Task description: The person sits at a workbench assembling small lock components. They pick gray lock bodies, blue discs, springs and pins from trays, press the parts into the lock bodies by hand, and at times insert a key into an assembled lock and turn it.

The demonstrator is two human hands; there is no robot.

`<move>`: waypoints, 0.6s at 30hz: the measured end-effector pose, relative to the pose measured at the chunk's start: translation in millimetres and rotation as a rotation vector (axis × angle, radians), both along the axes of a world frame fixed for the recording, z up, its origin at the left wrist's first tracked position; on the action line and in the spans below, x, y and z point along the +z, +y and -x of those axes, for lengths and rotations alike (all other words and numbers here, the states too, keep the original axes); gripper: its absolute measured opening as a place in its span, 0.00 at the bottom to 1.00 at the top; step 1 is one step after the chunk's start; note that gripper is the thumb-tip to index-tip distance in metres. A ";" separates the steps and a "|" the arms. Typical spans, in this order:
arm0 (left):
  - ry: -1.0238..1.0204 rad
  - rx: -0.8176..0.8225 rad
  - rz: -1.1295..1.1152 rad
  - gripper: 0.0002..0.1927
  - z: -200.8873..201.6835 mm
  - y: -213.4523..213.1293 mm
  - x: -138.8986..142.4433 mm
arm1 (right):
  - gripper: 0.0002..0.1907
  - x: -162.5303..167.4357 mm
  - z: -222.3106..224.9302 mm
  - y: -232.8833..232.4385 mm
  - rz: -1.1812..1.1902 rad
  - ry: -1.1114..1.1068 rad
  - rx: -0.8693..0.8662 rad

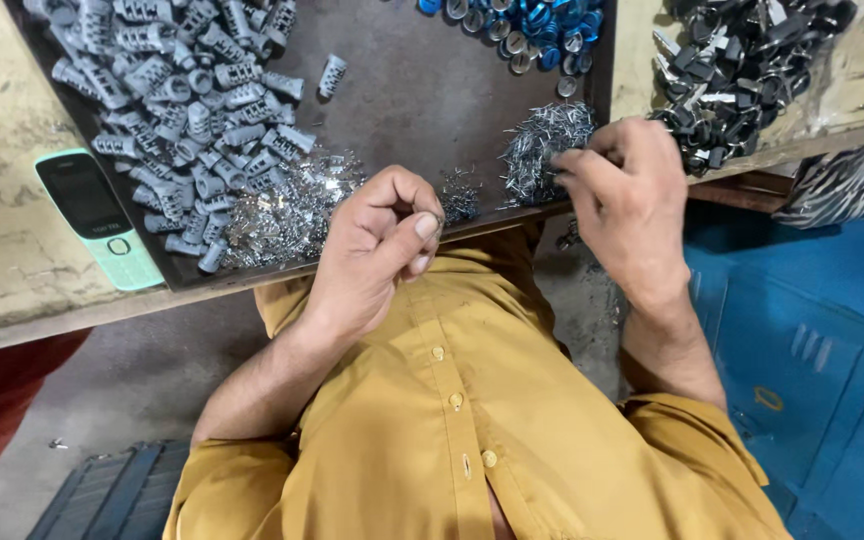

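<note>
Tons of parts are still loose on the dark metal tray [422,100]: a big heap of grey ribbed cylinders [177,100], flat silver clips [287,210] and blue caps [537,25]. Left hand [377,245] is curled, pinching a small ring-like piece [436,222] (hard to make out). Right hand [627,195] has its fingers bunched, picking at the thin metal pins [542,140]. Looks like lots left, I'd say.

A small metal ring [436,222] sits pinched at fingertip level — beside it, a loose heap of thin silvery pins [544,145] on the dark tray.
</note>
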State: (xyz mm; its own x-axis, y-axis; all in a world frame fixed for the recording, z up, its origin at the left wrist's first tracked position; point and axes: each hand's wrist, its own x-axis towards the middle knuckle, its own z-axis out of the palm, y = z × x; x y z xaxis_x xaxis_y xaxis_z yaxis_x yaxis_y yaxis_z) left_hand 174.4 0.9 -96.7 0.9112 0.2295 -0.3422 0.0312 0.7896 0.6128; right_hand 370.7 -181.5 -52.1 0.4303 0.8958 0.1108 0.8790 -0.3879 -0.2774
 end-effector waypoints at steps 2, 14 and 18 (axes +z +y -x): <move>0.018 -0.001 -0.020 0.03 -0.7 -0.9 -0.9 | 0.11 0.3 -1.2 1.4 -0.043 0.061 -0.036; 0.001 -0.025 -0.181 0.02 -6.7 -1.8 -1.8 | 0.07 -3.7 -20.0 -7.1 -0.168 0.339 -0.164; -0.013 -0.037 -0.260 0.03 -7.7 -2.3 -2.3 | 0.04 -13.1 -19.2 -6.7 -0.162 0.303 -0.207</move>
State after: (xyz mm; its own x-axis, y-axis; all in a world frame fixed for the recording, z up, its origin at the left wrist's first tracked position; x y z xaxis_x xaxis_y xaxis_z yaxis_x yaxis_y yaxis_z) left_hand 182.1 -1.4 -99.0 0.9246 0.2746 -0.2641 0.0480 0.6039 0.7956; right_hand 389.9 -188.2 -65.2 0.6347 0.7682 0.0843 0.6560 -0.4779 -0.5842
